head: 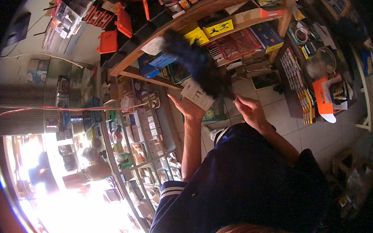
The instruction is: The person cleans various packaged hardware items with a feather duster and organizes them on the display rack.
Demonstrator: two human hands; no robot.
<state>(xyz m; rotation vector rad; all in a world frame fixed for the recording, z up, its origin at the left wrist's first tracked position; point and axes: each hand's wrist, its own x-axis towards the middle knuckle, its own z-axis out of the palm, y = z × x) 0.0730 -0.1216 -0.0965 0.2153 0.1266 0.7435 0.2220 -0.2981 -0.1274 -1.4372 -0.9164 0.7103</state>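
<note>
On my left hand (189, 108) rests a pale box (197, 94) with handwriting, its thumb and fingers spread around the lower end. My right hand (251, 110) is closed on the thin lower end of a dark feather duster (196, 63), blurred by motion. The duster's fluffy body reaches up and left, over the top of the box and across the front of the wooden shelf (176, 23). Whether its feathers touch the box cannot be told.
Yellow boxes (218, 28), a blue box (163, 60) and a dark blue carton (265, 36) lie on the shelving. Orange plastic cases (108, 41) stand at upper left. Glass shelves (138, 165) line the left side. An open orange box (324, 98) lies on the right counter.
</note>
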